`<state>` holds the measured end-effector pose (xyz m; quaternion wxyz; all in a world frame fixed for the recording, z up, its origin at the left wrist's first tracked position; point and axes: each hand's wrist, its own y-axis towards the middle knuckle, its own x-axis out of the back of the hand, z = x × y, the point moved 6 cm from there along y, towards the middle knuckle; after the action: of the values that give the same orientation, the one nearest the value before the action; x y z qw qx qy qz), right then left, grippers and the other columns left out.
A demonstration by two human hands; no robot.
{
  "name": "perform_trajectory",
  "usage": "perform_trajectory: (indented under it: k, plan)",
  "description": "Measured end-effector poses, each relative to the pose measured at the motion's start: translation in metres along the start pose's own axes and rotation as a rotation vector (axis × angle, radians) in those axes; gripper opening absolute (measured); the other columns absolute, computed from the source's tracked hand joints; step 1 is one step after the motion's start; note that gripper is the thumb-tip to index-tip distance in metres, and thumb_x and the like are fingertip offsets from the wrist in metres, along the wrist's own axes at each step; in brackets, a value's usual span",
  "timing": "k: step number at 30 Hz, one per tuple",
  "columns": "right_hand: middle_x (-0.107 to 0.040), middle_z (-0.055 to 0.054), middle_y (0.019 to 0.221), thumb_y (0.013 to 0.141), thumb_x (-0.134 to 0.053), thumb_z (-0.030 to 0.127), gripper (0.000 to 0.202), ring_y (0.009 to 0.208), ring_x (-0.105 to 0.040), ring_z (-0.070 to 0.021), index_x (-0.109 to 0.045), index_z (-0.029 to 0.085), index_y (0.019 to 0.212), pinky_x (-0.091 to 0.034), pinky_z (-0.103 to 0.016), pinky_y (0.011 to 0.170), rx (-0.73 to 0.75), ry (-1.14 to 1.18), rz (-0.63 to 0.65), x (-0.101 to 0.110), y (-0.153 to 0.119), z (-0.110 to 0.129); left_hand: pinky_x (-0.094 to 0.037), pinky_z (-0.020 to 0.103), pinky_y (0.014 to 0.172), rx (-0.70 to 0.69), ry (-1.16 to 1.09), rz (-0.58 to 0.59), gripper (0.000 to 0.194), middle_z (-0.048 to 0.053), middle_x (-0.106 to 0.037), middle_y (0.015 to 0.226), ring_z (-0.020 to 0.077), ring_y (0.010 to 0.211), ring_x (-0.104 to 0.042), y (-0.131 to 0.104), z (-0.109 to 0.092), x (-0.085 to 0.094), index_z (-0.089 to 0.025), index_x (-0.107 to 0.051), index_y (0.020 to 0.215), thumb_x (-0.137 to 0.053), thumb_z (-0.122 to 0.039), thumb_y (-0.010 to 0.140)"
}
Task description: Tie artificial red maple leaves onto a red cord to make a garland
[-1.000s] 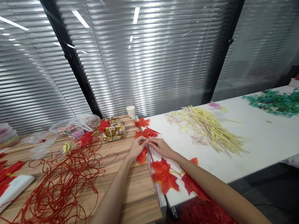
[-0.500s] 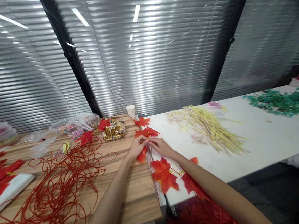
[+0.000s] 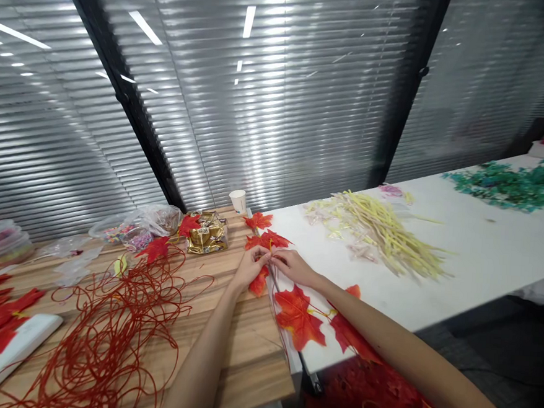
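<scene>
Above the seam between the two tables, my left hand and my right hand meet fingertip to fingertip. Both are closed in a pinch on a red artificial maple leaf, around its yellowish stem and a thin red cord. The exact grip at the fingertips is too small to make out. Another leaf hangs just under my left hand. Below my right hand a large orange-red leaf lies on the white table, strung on cord, and further leaves run under my right forearm.
Tangled red cord covers much of the wooden table. Behind it are a gold packet, a paper cup and plastic bags. Yellow strips and green foliage lie on the white table. Red leaves are heaped below its edge.
</scene>
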<state>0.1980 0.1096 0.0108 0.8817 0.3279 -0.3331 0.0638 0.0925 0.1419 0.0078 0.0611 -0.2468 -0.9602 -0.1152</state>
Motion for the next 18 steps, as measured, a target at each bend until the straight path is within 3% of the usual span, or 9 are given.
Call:
perform_trajectory:
  k: [18]
  plan:
    - [-0.062,-0.005,0.079,0.089,-0.040,0.020,0.023,0.072,-0.055,-0.0153,-0.058,0.015,0.077,-0.042,-0.027,0.069,0.008,0.012,0.010,-0.0003,-0.0007,0.0001,-0.039,0.023,0.068,0.004,0.016,0.007,0.019,0.002,-0.056,0.070,0.0118,0.067,-0.050,-0.0020,-0.0047,-0.0016,-0.012,-0.057,0.074,-0.059,-0.031,0.074]
